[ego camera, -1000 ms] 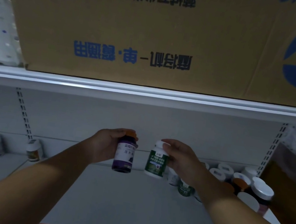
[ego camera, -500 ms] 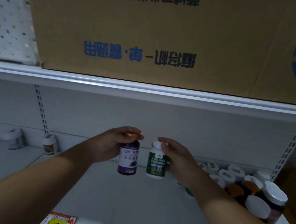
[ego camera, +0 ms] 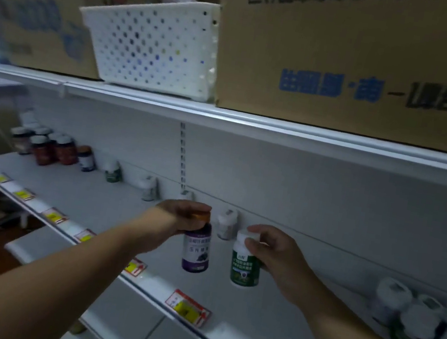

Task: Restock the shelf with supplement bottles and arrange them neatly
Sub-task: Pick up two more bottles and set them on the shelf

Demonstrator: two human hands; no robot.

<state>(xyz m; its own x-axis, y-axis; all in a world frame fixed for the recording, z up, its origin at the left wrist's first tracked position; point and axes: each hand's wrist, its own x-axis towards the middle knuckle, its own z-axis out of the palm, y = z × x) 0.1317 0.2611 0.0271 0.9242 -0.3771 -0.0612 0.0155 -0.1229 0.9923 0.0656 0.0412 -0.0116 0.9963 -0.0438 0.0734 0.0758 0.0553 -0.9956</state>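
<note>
My left hand [ego camera: 179, 216] grips a purple bottle [ego camera: 196, 250] by its orange cap, upright, just above the white shelf [ego camera: 111, 204]. My right hand [ego camera: 276, 251] holds a green bottle [ego camera: 245, 266] by its white cap and side, upright, a little right of the purple one. The two bottles are apart, with a gap between them. A white-capped bottle [ego camera: 226, 224] stands against the back wall right behind them. Whether either held bottle touches the shelf, I cannot tell.
Several dark bottles [ego camera: 47, 146] cluster at the shelf's far left, single bottles [ego camera: 113, 171] stand along the back wall, white-capped bottles [ego camera: 415, 320] crowd the right. Above sit a perforated white basket [ego camera: 154, 47] and cardboard boxes [ego camera: 351, 57]. Price tags [ego camera: 187, 307] line the front edge.
My view has swung left and the shelf now runs diagonally. Both hands still hold their bottles, now further apart and lower toward the shelf surface.
</note>
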